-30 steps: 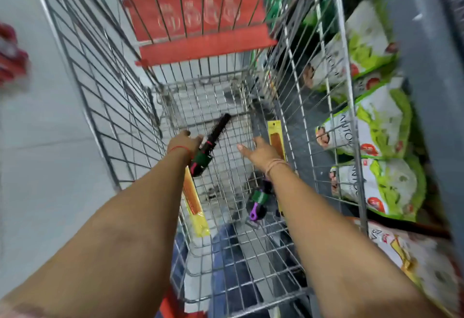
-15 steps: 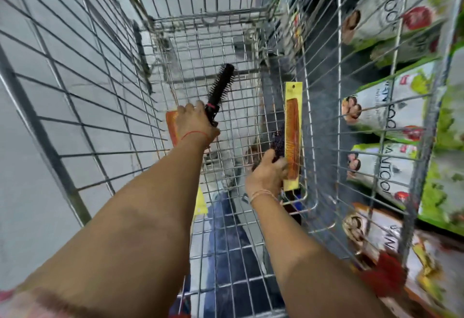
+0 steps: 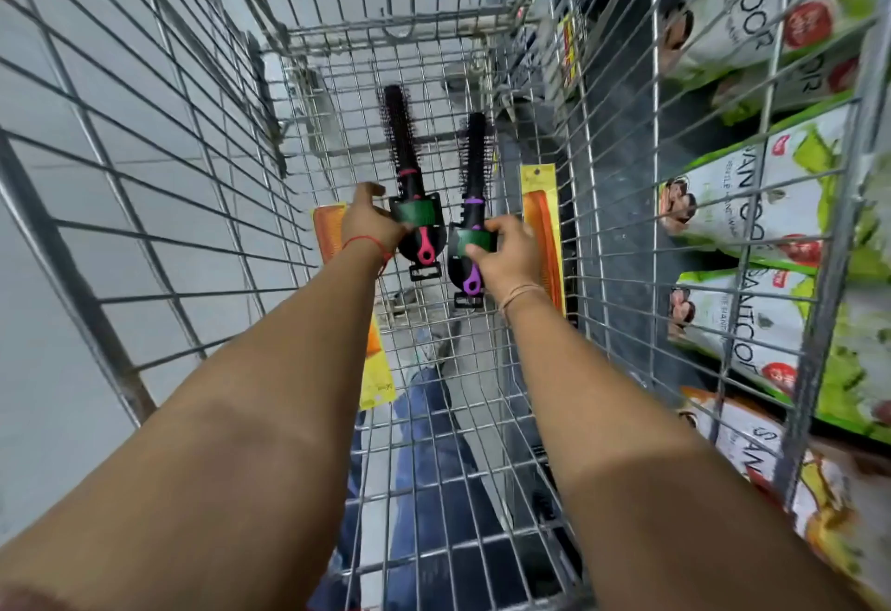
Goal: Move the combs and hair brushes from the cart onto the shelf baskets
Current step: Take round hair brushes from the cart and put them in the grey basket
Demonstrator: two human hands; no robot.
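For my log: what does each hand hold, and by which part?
Left hand: pink-handled brush, at its green label. Right hand: purple-handled brush, likewise.

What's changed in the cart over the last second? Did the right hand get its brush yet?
Yes. The right hand, open and reaching a second ago, has closed on the purple-handled brush and raised it upright. The left hand kept the pink-handled brush and turned it from slanted to upright. Both orange combs are still with the hands, inside the cart.
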